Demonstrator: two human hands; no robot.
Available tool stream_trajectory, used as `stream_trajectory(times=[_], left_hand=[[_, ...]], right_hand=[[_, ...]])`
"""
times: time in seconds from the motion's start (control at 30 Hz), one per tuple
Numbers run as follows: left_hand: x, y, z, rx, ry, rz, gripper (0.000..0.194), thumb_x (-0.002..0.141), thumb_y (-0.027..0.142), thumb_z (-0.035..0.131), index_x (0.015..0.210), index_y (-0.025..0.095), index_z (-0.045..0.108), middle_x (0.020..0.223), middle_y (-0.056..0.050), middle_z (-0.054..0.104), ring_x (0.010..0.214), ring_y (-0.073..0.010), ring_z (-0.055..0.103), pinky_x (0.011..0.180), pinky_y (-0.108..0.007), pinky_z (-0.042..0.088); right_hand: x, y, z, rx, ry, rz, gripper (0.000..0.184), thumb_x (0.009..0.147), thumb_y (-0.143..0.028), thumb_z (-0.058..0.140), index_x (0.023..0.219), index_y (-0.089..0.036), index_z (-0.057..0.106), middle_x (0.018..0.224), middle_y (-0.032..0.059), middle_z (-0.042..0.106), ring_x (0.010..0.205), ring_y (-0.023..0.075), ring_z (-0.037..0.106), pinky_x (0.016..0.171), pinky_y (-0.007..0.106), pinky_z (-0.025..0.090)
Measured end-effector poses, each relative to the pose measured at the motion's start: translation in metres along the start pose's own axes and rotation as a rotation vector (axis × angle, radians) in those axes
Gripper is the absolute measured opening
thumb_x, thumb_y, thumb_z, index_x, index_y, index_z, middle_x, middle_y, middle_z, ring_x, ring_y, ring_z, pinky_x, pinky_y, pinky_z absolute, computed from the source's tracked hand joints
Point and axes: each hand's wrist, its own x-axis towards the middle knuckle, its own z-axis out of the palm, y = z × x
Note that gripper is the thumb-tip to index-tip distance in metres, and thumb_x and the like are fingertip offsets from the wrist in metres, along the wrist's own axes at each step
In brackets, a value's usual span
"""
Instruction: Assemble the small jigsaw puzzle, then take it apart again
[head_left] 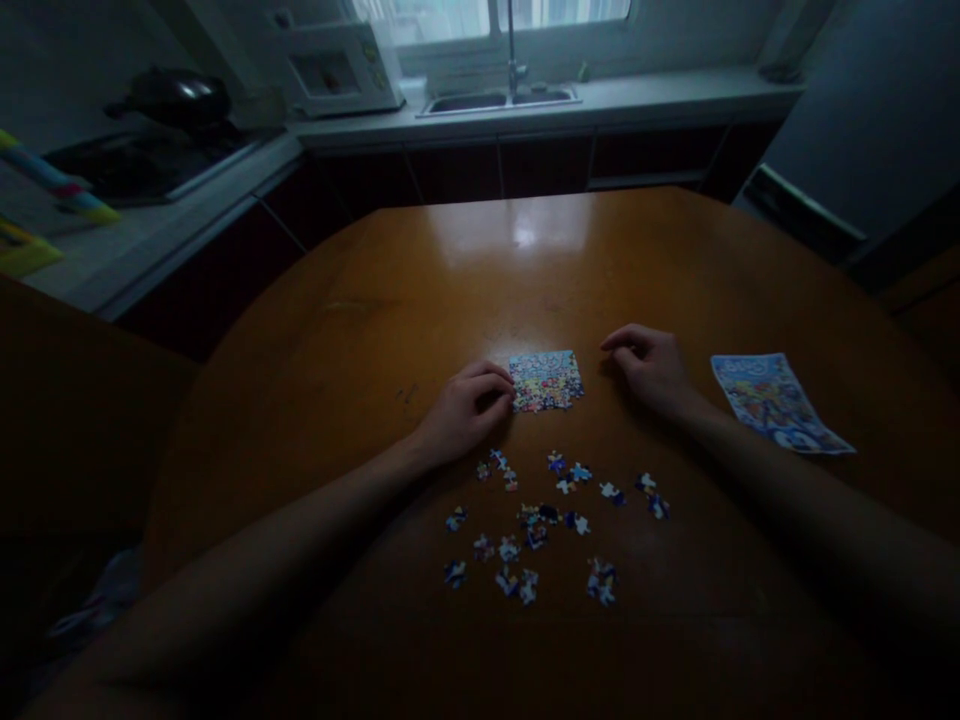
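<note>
A partly assembled jigsaw puzzle (pixel 546 382) lies flat on the wooden table, its top edge straight and its lower edge jagged. My left hand (pixel 466 408) is at its left side, curled, with thumb and fingertips against the edge. To the right of the puzzle, apart from it, my right hand (pixel 651 366) rests near the tabletop. Its index finger reaches out and the thumb is bent beneath; nothing shows between them. Several loose puzzle pieces (pixel 536 537) are scattered nearer to me, some touching or overlapping. A colourful printed sheet (pixel 776 402) lies beyond my right wrist.
The brown table (pixel 360 300) has a rounded outline. Behind it runs a counter with a sink (pixel 499 101) and a white microwave (pixel 341 70). At the left, a dark pan (pixel 180 97) stands on the stove, near a yellow and blue object (pixel 56 185).
</note>
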Motion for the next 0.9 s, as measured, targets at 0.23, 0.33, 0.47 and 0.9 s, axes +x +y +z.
stream_trajectory(times=[0.23, 0.33, 0.47, 0.9], left_hand=[[0.0013, 0.003, -0.0009, 0.011, -0.003, 0.003, 0.014, 0.094, 0.02, 0.057, 0.085, 0.016, 0.066, 0.099, -0.007, 0.067, 0.095, -0.0178, 0.064, 0.089, -0.036, 0.052], [0.0014, 0.0034, -0.0013, 0.011, -0.005, 0.008, 0.014, 0.094, 0.019, 0.056, 0.084, 0.016, 0.066, 0.099, -0.008, 0.067, 0.096, -0.0178, 0.064, 0.089, -0.036, 0.052], [0.0013, 0.0026, -0.0014, 0.011, -0.002, 0.015, 0.014, 0.094, 0.019, 0.057, 0.084, 0.016, 0.066, 0.099, -0.007, 0.068, 0.095, -0.0177, 0.064, 0.089, -0.035, 0.052], [-0.0002, -0.0031, -0.0002, -0.001, 0.007, 0.025, 0.013, 0.093, 0.023, 0.06, 0.089, 0.017, 0.071, 0.103, -0.008, 0.068, 0.099, -0.0194, 0.065, 0.091, -0.038, 0.053]], right_hand=[[0.0014, 0.0016, 0.0004, -0.005, -0.011, -0.018, 0.018, 0.076, -0.018, 0.054, 0.079, -0.019, 0.072, 0.08, 0.0051, 0.074, 0.071, 0.0193, 0.072, 0.065, 0.029, 0.056], [0.0013, 0.002, 0.0007, -0.007, -0.011, -0.02, 0.018, 0.077, -0.018, 0.055, 0.08, -0.018, 0.072, 0.081, 0.0052, 0.074, 0.07, 0.019, 0.071, 0.064, 0.029, 0.055], [0.0016, 0.0022, 0.0008, -0.005, -0.022, -0.018, 0.018, 0.076, -0.016, 0.055, 0.08, -0.018, 0.072, 0.081, 0.0047, 0.074, 0.071, 0.0188, 0.071, 0.065, 0.03, 0.055], [0.0029, 0.0009, 0.0007, -0.021, -0.044, -0.028, 0.018, 0.076, -0.016, 0.055, 0.08, -0.019, 0.072, 0.083, 0.0054, 0.075, 0.074, 0.0188, 0.07, 0.071, 0.032, 0.057]])
